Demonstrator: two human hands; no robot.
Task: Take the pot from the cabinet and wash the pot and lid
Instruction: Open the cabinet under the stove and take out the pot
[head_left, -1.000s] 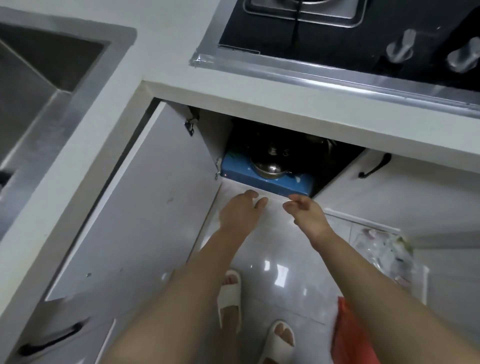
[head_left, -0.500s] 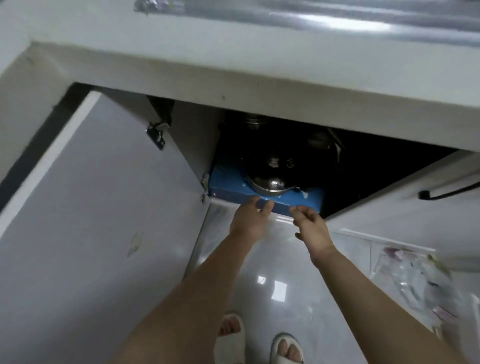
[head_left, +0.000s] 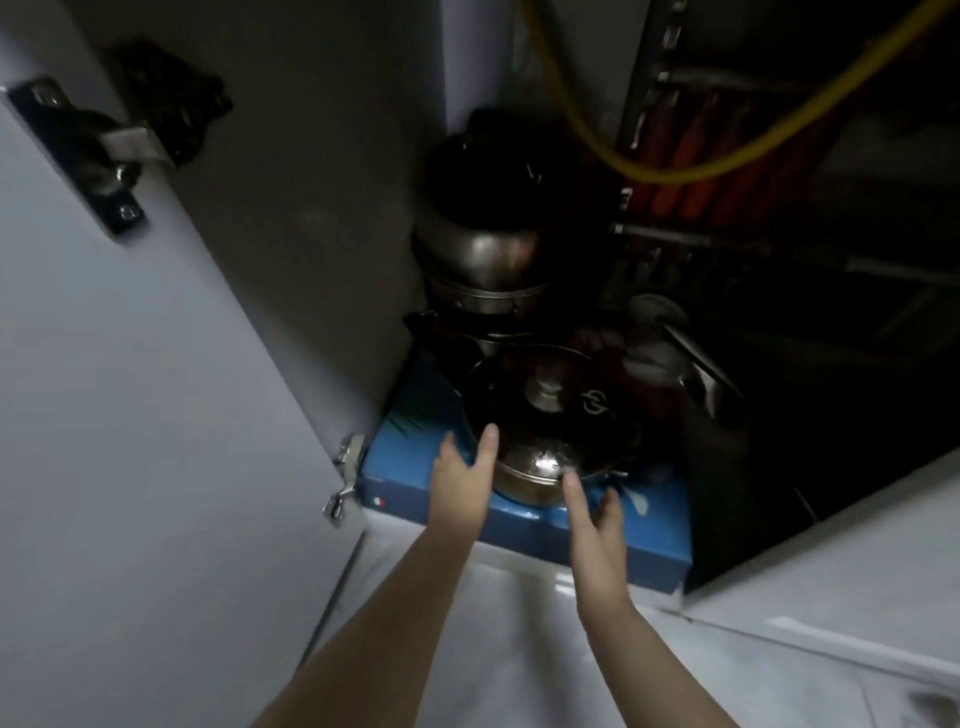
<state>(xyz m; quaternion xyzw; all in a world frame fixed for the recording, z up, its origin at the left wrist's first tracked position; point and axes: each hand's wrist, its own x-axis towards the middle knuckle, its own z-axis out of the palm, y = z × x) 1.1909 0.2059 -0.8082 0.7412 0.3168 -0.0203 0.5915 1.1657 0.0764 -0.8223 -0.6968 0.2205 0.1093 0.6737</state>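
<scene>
**Hands arrive at the pot inside the cabinet**

Half a second ago both hands were only at the front edge of the blue box; now the view has dropped low and close into the dark cabinet, and the hands have moved up to the pot itself. The pot (head_left: 540, 480), steel with a dark glass lid (head_left: 550, 400) and a metal knob on top, sits on the blue box (head_left: 524, 525) at the centre of the frame, at the front of the cabinet floor.

The left hand (head_left: 462, 480) is spread open at the pot's left side, one fingertip reaching the lid's rim. The right hand (head_left: 595, 519) is open too, fingers extended at the pot's lower right edge. Neither hand has closed on anything yet; whether they actually touch the metal is hard to tell in the blur.

Behind the pot, toward the upper centre, stands a stack of other cookware (head_left: 483, 260), and a yellow hose (head_left: 670, 171) loops across the upper right. The open cabinet door (head_left: 130, 415) fills the left of the frame.

The reach appears all but done, and the grasp comes next: probably a two-handed hold on the sides so that pot and lid come out together. The lid seems loose on top and could slide if the pot tilts.
</scene>
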